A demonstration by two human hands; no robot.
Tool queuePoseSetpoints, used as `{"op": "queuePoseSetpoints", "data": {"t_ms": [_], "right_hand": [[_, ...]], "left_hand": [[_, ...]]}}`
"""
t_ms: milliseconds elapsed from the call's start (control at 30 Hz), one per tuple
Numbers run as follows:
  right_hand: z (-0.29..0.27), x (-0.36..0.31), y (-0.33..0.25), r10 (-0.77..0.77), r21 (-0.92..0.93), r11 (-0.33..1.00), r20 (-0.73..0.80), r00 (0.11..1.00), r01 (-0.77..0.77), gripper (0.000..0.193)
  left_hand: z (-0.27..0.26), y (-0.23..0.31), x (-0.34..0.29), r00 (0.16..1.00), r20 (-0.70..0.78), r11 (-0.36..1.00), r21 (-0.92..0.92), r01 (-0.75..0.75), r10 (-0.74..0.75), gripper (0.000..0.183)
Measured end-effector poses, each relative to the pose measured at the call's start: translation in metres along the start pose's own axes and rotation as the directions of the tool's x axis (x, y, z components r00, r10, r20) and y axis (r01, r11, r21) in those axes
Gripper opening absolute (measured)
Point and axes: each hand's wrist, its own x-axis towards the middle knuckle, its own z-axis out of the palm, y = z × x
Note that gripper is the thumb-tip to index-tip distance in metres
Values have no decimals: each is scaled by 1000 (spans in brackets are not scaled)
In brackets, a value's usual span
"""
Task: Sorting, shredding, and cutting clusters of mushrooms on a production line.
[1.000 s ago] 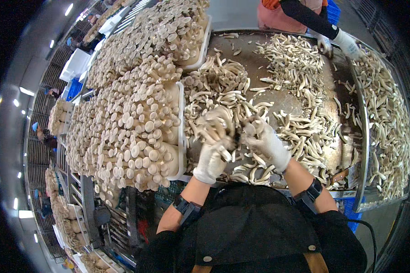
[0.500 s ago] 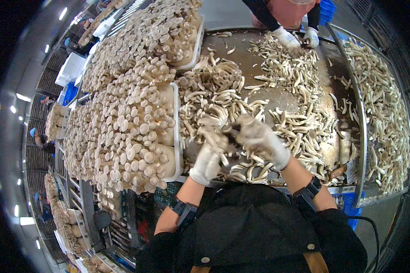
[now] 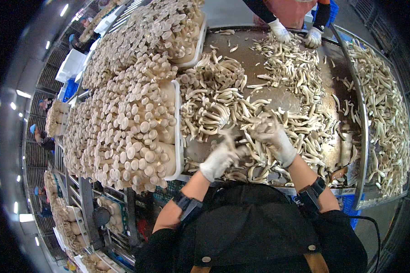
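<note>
Both my hands wear white gloves and are over the worktable (image 3: pixel 241 43), among loose, slender mushrooms. Near the table's front edge is my left hand (image 3: pixel 221 158), its fingers blurred but apart, with no mushroom visible in it. My right hand (image 3: pixel 278 142) is above the loose mushrooms (image 3: pixel 300 123) to its left and beyond it. Motion smears its fingers, and I cannot tell whether mushrooms are in them. Just beyond my left hand lies a joined mushroom clump (image 3: pixel 212 116). A darker-capped mushroom cluster (image 3: pixel 221 73) sits farther back.
At left stand white trays (image 3: pixel 176 132) packed with upright mushrooms. A metal-framed mesh rack (image 3: pixel 362 123) at right holds many loose mushrooms. A wooden-handled tool (image 3: pixel 338 174) lies near the front right. Across the table are a co-worker's gloved hands (image 3: pixel 280 32) over mushrooms.
My left hand has moved slightly right and toward me, away from the clump. My right hand has shifted a little right. The co-worker's hands have moved apart.
</note>
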Motion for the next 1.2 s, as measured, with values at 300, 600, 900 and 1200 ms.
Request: {"op": "queuePoseSetpoints", "data": {"t_ms": [300,600,900,1200], "right_hand": [[11,57,-45,144,-915,391,170,975,102,81],[53,191,77,246,-955,296,93,965,17,66],[27,90,33,187,-63,982,256,948,-177,94],[-63,90,156,98,537,814,246,964,-220,48]], "left_hand": [[-75,-22,-1,887,-458,989,-148,-17,-54,53],[-86,-11,41,898,-439,872,-434,-224,12,49],[-66,-34,47,907,-299,890,-258,-376,296,40],[-2,-21,33,844,-167,820,389,-419,510,61]]}}
